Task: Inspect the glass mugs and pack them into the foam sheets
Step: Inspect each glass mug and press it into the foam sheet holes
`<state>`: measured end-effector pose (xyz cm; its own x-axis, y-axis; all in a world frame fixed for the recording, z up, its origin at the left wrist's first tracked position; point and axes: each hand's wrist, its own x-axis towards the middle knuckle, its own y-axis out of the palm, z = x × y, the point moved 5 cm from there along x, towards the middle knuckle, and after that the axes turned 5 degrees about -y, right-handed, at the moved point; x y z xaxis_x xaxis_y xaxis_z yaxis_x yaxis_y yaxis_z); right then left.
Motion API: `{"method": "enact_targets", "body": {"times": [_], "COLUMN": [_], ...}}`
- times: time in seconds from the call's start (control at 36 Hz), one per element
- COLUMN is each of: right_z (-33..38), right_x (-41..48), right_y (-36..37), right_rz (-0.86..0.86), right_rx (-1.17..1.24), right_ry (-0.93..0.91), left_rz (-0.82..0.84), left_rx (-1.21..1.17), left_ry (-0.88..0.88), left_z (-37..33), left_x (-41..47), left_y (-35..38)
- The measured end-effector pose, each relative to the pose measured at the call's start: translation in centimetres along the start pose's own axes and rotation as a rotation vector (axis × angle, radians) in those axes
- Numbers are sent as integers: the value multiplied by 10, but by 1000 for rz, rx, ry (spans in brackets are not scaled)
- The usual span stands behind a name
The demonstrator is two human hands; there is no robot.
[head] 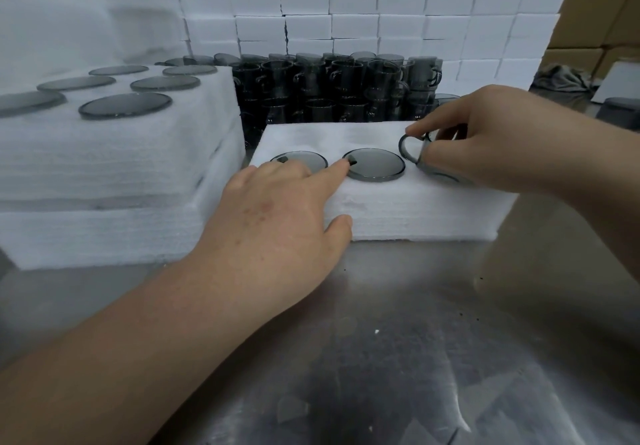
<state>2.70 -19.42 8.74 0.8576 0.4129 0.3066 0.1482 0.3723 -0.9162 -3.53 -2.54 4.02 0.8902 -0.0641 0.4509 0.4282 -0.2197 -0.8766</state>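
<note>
A white foam block (408,209) lies in front of me on the steel table. Two dark glass mugs sit sunk in its holes, bases up: one (311,160) partly under my fingers, one (375,164) in the middle. My left hand (280,216) rests flat on the block's front left part, fingers straight, index tip touching the middle mug's rim. My right hand (485,140) grips a third smoky mug (414,148) by its body at the block's right end, its handle pointing left, the lower part going into the foam.
A taller foam stack (114,167) with several mug bases showing stands at left. Behind the block, several stacked dark mugs (332,88) crowd the table's back. White foam blocks (363,8) form a wall behind; cardboard boxes (595,22) are at far right. Bare steel table (381,358) lies near me.
</note>
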Motion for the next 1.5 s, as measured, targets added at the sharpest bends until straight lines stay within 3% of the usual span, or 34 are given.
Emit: {"method": "enact_targets", "body": {"times": [1.03,1.28,1.5], "right_z": [-1,-1,-8], "right_x": [-2,0,1], "right_y": [8,11,15], "right_rz": [11,-29,-12], "right_rx": [120,-68,-90], "right_ry": [60,24,41], "left_rz": [-8,-1,23], "left_rx": [2,9,20], "left_ry": [-6,-15,-18], "left_z": [-1,-2,-2], "left_x": [0,0,-1], "left_y": [0,0,1]}}
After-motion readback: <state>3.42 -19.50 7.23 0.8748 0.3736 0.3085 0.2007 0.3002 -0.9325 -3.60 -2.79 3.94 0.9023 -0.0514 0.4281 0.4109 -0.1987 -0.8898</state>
